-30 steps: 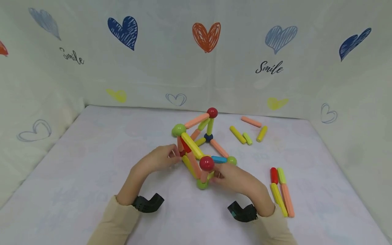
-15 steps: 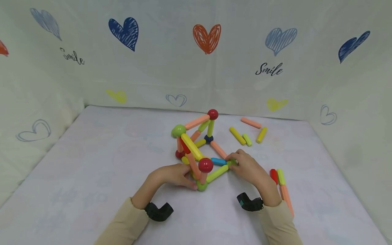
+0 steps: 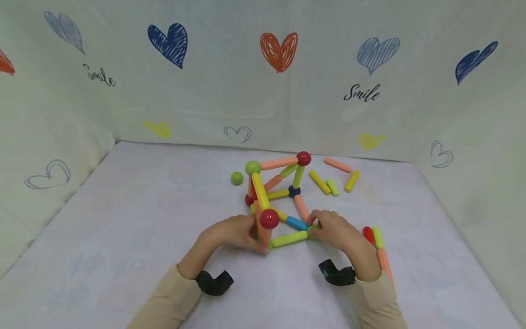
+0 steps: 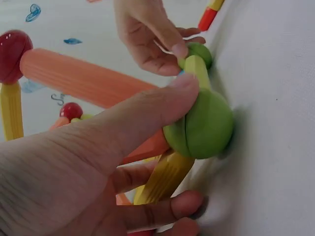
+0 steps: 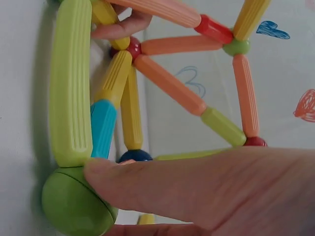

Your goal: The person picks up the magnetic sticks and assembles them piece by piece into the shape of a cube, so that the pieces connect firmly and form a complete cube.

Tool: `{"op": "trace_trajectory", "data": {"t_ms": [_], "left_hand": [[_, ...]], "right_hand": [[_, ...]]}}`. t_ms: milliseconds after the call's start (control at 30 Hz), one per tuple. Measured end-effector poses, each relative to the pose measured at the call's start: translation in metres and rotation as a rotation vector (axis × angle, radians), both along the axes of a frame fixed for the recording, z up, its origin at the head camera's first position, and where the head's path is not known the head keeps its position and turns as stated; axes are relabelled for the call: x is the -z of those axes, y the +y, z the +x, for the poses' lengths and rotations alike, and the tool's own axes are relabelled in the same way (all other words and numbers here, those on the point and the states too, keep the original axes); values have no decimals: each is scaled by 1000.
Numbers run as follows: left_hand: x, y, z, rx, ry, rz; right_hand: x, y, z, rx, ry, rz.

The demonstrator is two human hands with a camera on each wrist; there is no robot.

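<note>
A frame of magnetic sticks and balls stands mid-table, with a red ball [image 3: 269, 219] at its near top corner and a yellow stick [image 3: 260, 192] running back to a green ball [image 3: 252, 167]. My left hand [image 3: 236, 233] grips the near bottom corner; its thumb lies on a green ball [image 4: 209, 125] and its other fingers reach round by a yellow stick [image 4: 170, 177]. At the right bottom corner my right hand [image 3: 334, 230] pinches another green ball [image 5: 74, 201]. A lime stick [image 3: 290, 239] links these two corners, and a short blue stick [image 3: 297, 223] also meets the right one.
A loose green ball [image 3: 237, 178] sits left of the frame's rear. Behind and right lie a salmon stick [image 3: 338, 164], yellow sticks [image 3: 319, 182] and a short lime stick [image 3: 332, 187]. More sticks, including a red one [image 3: 368, 235], lie beside my right forearm, partly covered by it.
The frame has turned, its rear swinging right, so the loose green ball shows apart from it. My left hand has come from the left red ball to the near corner; my right from there to the right corner.
</note>
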State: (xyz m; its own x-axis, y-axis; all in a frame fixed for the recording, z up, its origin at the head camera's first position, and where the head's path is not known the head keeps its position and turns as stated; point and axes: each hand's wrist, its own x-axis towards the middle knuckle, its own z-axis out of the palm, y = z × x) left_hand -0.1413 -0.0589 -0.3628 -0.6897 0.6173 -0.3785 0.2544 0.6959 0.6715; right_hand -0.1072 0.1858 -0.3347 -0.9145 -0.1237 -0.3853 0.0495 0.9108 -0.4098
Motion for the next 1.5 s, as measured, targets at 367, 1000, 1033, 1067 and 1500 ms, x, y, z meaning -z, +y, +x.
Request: {"op": "trace_trajectory", "data": {"t_ms": [367, 1000, 1033, 1067, 1500], "left_hand": [[0, -4, -8, -174, 106, 36], [5, -6, -12, -194, 41, 84], [5, -6, -12, -192, 35, 93], [5, -7, -13, -190, 28, 102], [-46, -28, -3, -228, 237, 268]], "right_hand": [[8, 5, -5, -35, 48, -106], [-9, 69, 0, 75, 116, -140], [-10, 74, 2, 89, 125, -139], [-11, 79, 5, 100, 137, -139], [9, 132, 59, 145, 232, -23]]}}
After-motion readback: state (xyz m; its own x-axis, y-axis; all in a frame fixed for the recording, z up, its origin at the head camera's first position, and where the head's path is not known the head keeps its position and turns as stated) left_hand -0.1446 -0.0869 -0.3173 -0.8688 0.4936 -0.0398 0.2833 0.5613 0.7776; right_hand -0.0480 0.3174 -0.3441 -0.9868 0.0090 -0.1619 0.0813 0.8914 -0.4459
